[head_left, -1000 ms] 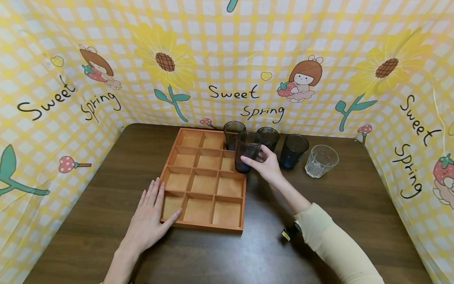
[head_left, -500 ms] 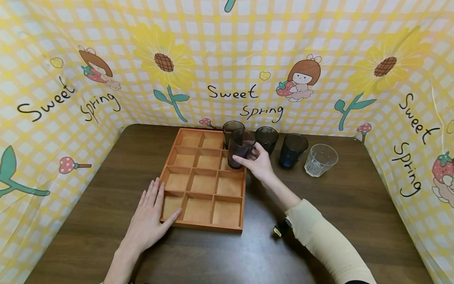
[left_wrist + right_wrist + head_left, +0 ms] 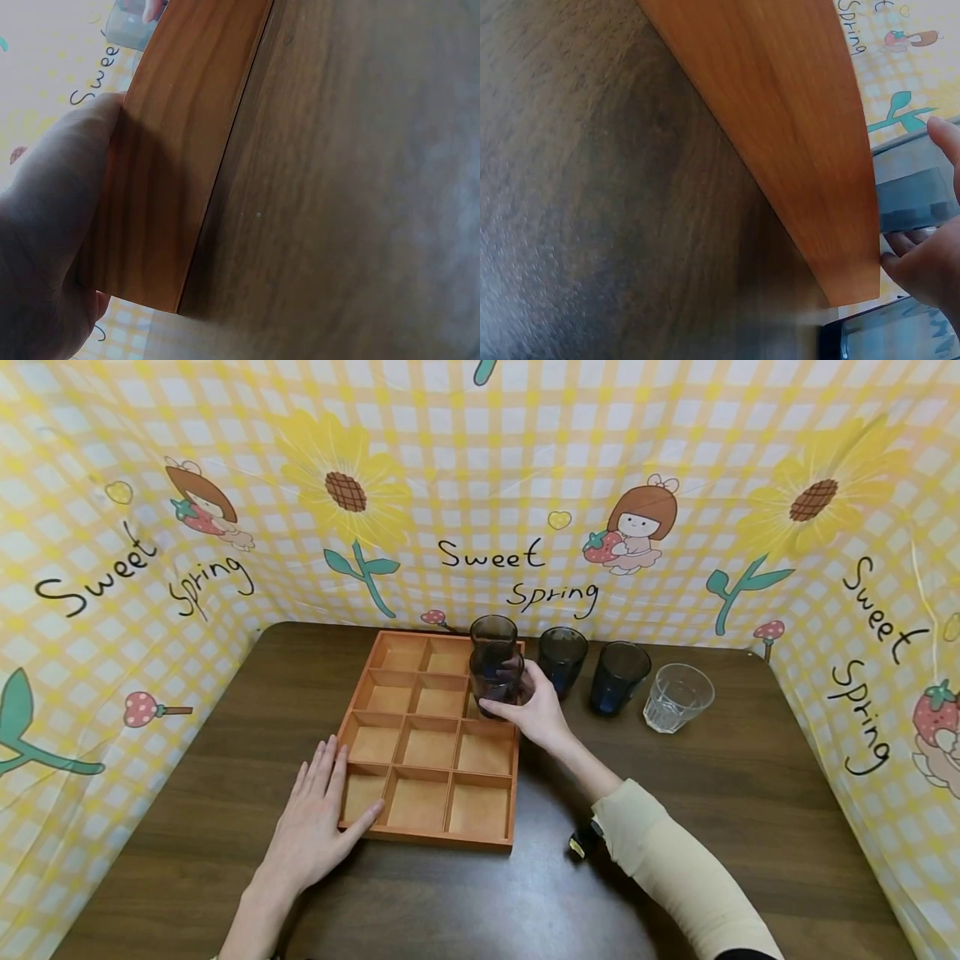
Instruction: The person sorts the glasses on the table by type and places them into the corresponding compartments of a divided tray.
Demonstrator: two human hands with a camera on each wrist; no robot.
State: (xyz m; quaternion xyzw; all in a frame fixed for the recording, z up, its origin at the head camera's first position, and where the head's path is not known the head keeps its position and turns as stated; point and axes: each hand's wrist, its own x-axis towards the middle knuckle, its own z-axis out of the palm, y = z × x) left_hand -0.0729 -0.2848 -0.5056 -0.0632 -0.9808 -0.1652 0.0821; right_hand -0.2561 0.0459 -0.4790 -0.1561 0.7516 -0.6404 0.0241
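Note:
My right hand grips a dark tinted glass by its side, thumb in front. The glass is upright at the second-row right compartment of the wooden divided box; I cannot tell whether its base touches the bottom. In the right wrist view, the held glass appears just past the box wall. Directly behind it, another dark glass stands in the back right compartment, partly hidden. My left hand rests along the box's left front edge, fingers straight and thumb over the rim.
Right of the box, two dark glasses and a clear faceted glass stand in a row on the brown table. A yellow checked cloth hangs behind and at both sides. A small black device is at my right wrist.
My right hand has carried the dark glass left, from the box's right edge to over the second-row right compartment, slightly lower at the end. The left hand and box have not moved.

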